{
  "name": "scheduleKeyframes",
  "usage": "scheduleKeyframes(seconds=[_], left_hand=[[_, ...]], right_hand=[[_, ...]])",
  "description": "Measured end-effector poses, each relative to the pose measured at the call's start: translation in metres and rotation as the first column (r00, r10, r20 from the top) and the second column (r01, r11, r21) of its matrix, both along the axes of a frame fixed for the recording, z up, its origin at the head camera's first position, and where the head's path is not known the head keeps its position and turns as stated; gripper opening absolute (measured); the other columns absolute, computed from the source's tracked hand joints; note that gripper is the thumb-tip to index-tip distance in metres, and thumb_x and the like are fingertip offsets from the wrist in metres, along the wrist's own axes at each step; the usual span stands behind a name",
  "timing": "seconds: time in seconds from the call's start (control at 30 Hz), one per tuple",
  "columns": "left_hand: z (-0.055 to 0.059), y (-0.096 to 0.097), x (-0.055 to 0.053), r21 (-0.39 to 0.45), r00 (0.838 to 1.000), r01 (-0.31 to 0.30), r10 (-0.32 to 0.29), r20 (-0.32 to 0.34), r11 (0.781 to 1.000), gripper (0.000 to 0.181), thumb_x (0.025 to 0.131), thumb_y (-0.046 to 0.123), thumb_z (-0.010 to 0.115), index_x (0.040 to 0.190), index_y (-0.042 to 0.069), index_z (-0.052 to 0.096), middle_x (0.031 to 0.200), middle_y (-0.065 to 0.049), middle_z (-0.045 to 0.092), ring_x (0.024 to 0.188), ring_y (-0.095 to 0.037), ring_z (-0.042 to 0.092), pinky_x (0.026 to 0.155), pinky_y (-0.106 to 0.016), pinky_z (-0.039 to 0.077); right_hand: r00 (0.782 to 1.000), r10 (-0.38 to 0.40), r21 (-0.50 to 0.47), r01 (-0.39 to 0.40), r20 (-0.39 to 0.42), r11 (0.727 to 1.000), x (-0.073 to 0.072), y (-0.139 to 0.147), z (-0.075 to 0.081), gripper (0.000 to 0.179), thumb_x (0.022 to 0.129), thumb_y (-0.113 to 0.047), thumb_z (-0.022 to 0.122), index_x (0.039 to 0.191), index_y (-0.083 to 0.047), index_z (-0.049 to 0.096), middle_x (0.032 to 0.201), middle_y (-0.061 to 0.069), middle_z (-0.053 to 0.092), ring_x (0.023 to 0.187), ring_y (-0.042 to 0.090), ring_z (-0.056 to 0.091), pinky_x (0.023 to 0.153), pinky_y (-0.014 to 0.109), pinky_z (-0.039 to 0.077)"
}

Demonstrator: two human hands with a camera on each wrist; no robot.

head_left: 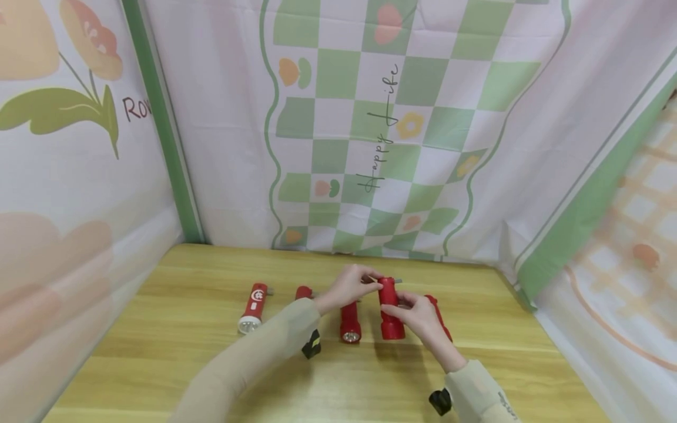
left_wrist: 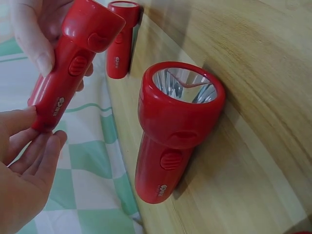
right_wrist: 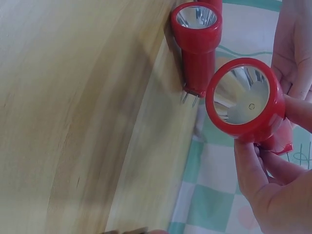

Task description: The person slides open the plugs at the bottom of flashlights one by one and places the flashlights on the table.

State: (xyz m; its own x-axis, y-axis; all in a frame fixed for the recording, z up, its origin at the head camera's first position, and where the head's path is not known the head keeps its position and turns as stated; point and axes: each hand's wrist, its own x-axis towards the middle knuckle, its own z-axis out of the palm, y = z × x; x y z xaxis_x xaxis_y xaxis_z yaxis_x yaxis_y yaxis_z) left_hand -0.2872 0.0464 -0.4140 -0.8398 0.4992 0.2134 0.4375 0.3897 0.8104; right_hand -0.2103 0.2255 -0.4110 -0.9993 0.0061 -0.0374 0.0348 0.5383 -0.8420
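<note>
A red flashlight is held raised off the table between both hands, its lens end toward me. My left hand pinches its tail end between thumb and fingers. Around the body, below the head, my right hand grips with thumb and fingers. In the right wrist view the raised flashlight's clear lens faces the camera, and thin metal prongs stick out near its tail. Close to the left hand, another red flashlight lies on the table. Partly behind the right hand lies a further red flashlight.
On the wooden table, a red flashlight with a white head lies at the left. Beside it, another red flashlight is mostly hidden by my left arm. Printed curtains hang behind and along both sides.
</note>
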Motion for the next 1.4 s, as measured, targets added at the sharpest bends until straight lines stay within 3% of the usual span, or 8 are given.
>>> scheduleKeyframes(seconds=[0.43,0.93,1.4], left_hand=[[0.000,0.010,-0.004,-0.022,1.000,-0.005,0.006,0.029,1.000,0.025,0.092,0.019,0.071,0.114,0.007,0.073,0.113,-0.011,0.075,0.095,-0.021,0.074,0.056,-0.018,0.055],[-0.003,0.016,-0.012,-0.088,1.000,0.027,-0.026,0.008,0.996,0.025,0.092,0.021,0.072,0.113,0.007,0.074,0.112,-0.008,0.076,0.094,-0.017,0.074,0.065,-0.013,0.053],[-0.006,0.021,-0.017,-0.133,0.998,0.062,-0.060,0.020,0.989,0.028,0.089,0.019,0.074,0.114,0.006,0.073,0.112,-0.009,0.075,0.096,-0.017,0.073,0.073,-0.014,0.054]], right_hand=[[0.997,-0.055,-0.036,0.057,0.059,0.998,-0.005,0.003,-0.004,0.057,0.086,-0.027,0.077,0.131,0.003,0.059,0.128,0.025,0.066,0.110,0.030,0.068,0.083,0.036,0.061],[0.990,-0.086,-0.090,0.096,0.107,0.991,-0.006,0.007,-0.006,0.057,0.086,-0.024,0.077,0.130,0.004,0.053,0.125,0.027,0.064,0.100,0.017,0.067,0.079,0.032,0.061],[0.990,-0.069,-0.092,0.080,0.120,0.993,-0.010,0.008,-0.007,0.055,0.088,-0.019,0.075,0.131,0.007,0.052,0.126,0.030,0.063,0.100,0.021,0.069,0.079,0.034,0.061]])
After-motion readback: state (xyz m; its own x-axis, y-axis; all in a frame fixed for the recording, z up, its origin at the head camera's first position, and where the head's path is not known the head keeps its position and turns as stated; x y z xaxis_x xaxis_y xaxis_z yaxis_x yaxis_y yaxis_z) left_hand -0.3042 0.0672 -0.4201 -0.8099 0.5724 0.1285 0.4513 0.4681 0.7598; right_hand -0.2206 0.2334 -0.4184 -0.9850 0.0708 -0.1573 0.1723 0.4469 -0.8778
